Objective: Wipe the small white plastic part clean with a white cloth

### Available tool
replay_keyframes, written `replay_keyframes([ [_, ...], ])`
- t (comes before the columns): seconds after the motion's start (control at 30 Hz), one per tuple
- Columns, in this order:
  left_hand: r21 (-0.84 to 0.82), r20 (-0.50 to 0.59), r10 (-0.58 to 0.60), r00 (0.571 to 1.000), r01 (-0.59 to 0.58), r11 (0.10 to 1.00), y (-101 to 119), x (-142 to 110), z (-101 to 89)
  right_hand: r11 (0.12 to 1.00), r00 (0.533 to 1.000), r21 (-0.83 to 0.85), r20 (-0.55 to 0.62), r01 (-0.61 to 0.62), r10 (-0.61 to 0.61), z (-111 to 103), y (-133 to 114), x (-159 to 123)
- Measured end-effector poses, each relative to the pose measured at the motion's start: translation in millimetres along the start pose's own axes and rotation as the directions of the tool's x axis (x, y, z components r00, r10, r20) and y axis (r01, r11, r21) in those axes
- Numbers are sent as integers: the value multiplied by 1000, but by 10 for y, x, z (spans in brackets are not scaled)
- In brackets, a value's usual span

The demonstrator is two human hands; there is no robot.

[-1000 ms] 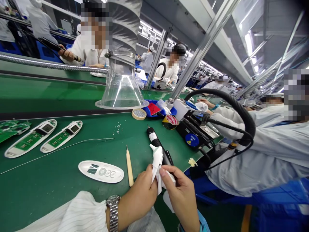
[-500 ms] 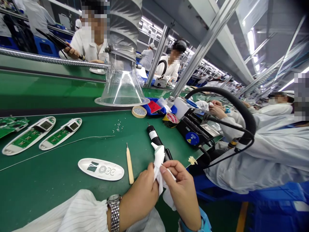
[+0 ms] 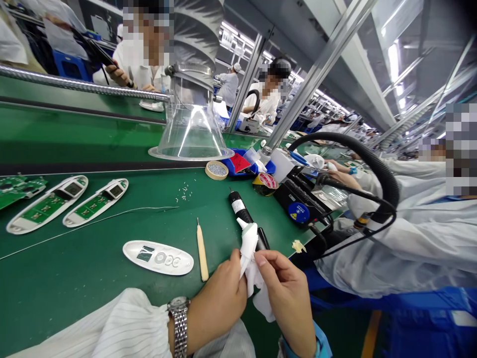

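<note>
My left hand [image 3: 221,298], a metal watch on its wrist, is closed around a white cloth [image 3: 264,301]. A smooth white piece with a pointed tip [image 3: 249,239] sticks up out of the cloth; its lower part is hidden. My right hand [image 3: 288,291] pinches the cloth between thumb and fingers. Just beyond both hands lies a black electric screwdriver [image 3: 249,214], partly covered by the white piece. To the left are a wooden-handled pointed tool [image 3: 201,253] and a white oval housing cover [image 3: 158,257] with a window and button holes.
At the left lie two housings with green circuit boards [image 3: 48,205] [image 3: 96,203] and a thin wire [image 3: 122,214]. Tiny screws [image 3: 184,193] are scattered near a round dish [image 3: 216,170]. A clear fume hood [image 3: 192,132], blue bin [image 3: 238,169], tape roll [image 3: 265,184] and black device [image 3: 301,199] stand beyond. Co-workers sit around.
The camera view has shifted slightly. My hands keep hold of the cloth, which is bunched a little differently, and the white piece is tilted slightly. The bench items have stayed put.
</note>
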State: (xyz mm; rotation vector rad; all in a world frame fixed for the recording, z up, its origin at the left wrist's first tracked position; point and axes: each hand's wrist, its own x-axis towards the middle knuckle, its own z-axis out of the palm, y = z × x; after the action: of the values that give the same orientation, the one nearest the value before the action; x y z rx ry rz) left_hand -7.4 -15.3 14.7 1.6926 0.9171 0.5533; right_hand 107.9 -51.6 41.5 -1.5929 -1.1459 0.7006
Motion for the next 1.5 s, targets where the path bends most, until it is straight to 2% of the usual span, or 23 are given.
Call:
replay_keyframes([
  [0.17,-4,4,-6,1000,6,1000,6,5,-7,999,999,1,-2,-35,35,9,-15,-13],
  [0.33,3,2,-2,1000,2,1000,6,-3,-11,1000,997,17,-83,0,1,14,-19,-21],
  [0.5,0,-6,0,1000,0,1000,-9,1,-2,999,998,-32,-64,8,-10,55,-14,-30],
  [0.67,-9,-6,-7,1000,7,1000,-5,7,0,1000,990,-25,-137,7,-11,94,-24,-42],
  [0.9,-3,7,-4,1000,4,1000,2,0,-11,994,998,-101,-50,43,-48,28,11,-29],
  [1.13,9,-3,-18,1000,18,1000,-21,-8,11,996,997,-83,-79,-14,7,64,2,-52],
  [1.5,50,0,-25,1000,25,998,-3,-7,3,998,992,-55,-122,2,-9,93,-2,-12],
])
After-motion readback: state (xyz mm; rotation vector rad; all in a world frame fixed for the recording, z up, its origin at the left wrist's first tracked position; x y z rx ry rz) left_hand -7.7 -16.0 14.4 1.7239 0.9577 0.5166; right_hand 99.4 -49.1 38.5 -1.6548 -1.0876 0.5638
